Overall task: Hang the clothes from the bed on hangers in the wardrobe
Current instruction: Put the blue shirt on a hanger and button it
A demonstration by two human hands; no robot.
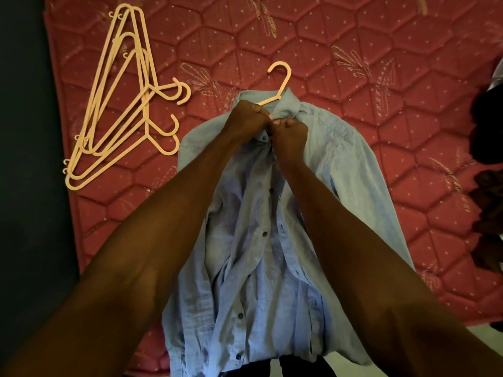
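Note:
A light blue button-up shirt (272, 227) lies front-up on the red quilted mattress (353, 77), its hem hanging over the near edge. A cream plastic hanger (281, 83) sits inside the collar, with its hook sticking out beyond the shirt. My left hand (246, 118) and my right hand (290, 138) meet just below the collar, each pinching one side of the shirt's front placket at the top button. Dark buttons run down the placket. The fingertips are hidden between the two fists.
A pile of several cream hangers (122, 104) lies on the mattress to the left. Dark clothes (487, 159) are heaped at the right edge. A dark floor or wall (24, 159) borders the mattress on the left.

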